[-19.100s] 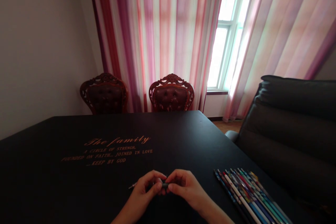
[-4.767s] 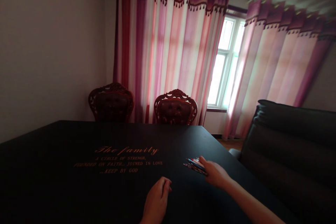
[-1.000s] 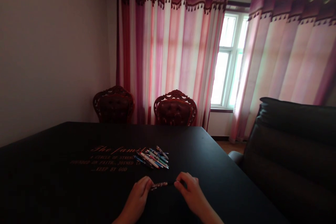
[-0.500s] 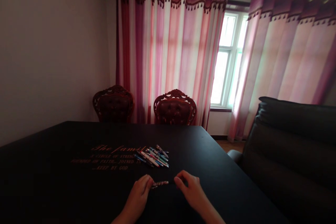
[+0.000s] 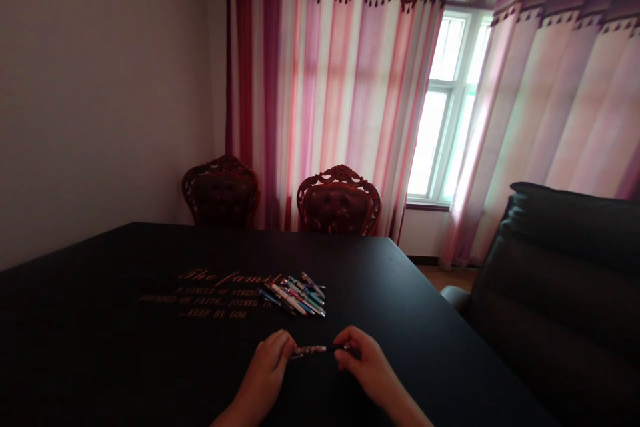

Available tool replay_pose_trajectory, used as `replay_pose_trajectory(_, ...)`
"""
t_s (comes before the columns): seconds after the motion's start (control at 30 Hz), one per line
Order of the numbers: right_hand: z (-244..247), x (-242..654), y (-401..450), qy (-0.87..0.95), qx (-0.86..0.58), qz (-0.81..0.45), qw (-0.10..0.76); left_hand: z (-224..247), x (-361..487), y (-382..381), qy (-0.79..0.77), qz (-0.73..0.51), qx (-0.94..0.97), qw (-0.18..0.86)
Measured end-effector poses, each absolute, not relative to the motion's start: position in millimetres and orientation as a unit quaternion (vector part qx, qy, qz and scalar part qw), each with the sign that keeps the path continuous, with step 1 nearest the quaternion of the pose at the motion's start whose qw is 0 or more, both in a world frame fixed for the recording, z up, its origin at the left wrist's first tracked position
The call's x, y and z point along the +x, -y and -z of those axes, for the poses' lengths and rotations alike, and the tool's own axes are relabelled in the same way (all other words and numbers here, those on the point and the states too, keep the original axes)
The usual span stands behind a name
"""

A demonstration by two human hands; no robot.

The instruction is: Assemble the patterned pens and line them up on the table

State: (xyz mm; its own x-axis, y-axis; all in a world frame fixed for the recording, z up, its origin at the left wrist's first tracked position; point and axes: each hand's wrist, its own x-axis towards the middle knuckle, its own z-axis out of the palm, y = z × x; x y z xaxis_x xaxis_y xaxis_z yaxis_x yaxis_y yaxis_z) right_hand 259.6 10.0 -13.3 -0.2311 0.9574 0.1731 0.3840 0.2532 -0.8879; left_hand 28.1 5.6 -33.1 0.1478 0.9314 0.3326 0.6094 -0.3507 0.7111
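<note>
A patterned pen (image 5: 310,349) lies level between my two hands, low over the black table (image 5: 165,360). My left hand (image 5: 273,360) is closed on its left end. At the dark right end, the thumb and fingers of my right hand (image 5: 360,357) pinch a dark piece with a small shiny tip; whether this piece is joined to the pen I cannot tell. Just beyond my hands, a loose pile of several pens (image 5: 295,295) in white, blue, pink and green rests on the table, partly over the printed lettering (image 5: 215,297).
Two carved dark red chairs (image 5: 340,203) stand behind the table's far edge. On the right is a black leather armchair (image 5: 565,280). Striped pink and purple curtains (image 5: 340,93) hang beside a bright window (image 5: 435,133).
The fingers of my right hand have closed in more around the dark piece, and a shiny tip now shows there. The whole view has shifted slightly.
</note>
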Motion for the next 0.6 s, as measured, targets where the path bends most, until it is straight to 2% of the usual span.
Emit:
replay_pose_trajectory(0.33, 20, 261, -14, 0.677, -0.488, -0.391, 0.389, 31, 28, -5, -0.531, -0.369, 0.736, 0.201)
replay_pose_trajectory(0.5, 15, 275, -20, 0.672, -0.469, -0.387, 0.424, 17, 21, -2, -0.551, -0.352, 0.747, 0.122)
replay_pose_trajectory(0.6, 7, 286, -22, 0.678, -0.490, -0.354, 0.417, 5, 14, 0, -0.564, -0.318, 0.760, 0.058)
